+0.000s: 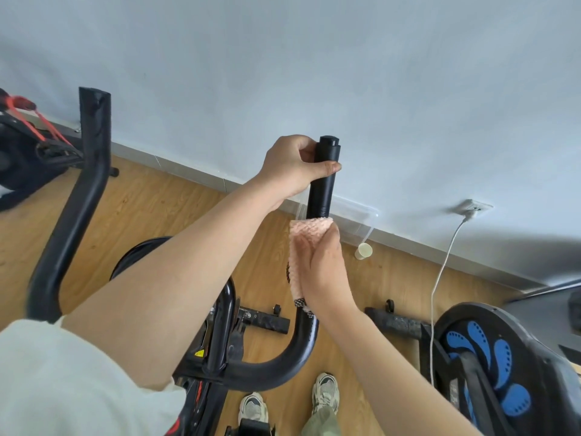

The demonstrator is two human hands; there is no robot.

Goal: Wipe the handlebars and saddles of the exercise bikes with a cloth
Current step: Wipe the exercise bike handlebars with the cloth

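A black exercise bike stands right below me, its handlebar curving up in two arms. My left hand [294, 166] grips the upper end of the right handlebar arm [322, 191], just under its cap. Lower on the same arm, my right hand [323, 269] holds a pink cloth [301, 243] wrapped around the bar. The left handlebar arm [89, 171] rises free at the left. No saddle is in view.
A second bike with a black and blue flywheel cover [490, 363] stands at the right. A white cable [440, 278] runs from a wall socket [471, 209] down to the floor. A small cup [363, 250] lies by the skirting. Red-strapped gear [34, 127] sits at the far left.
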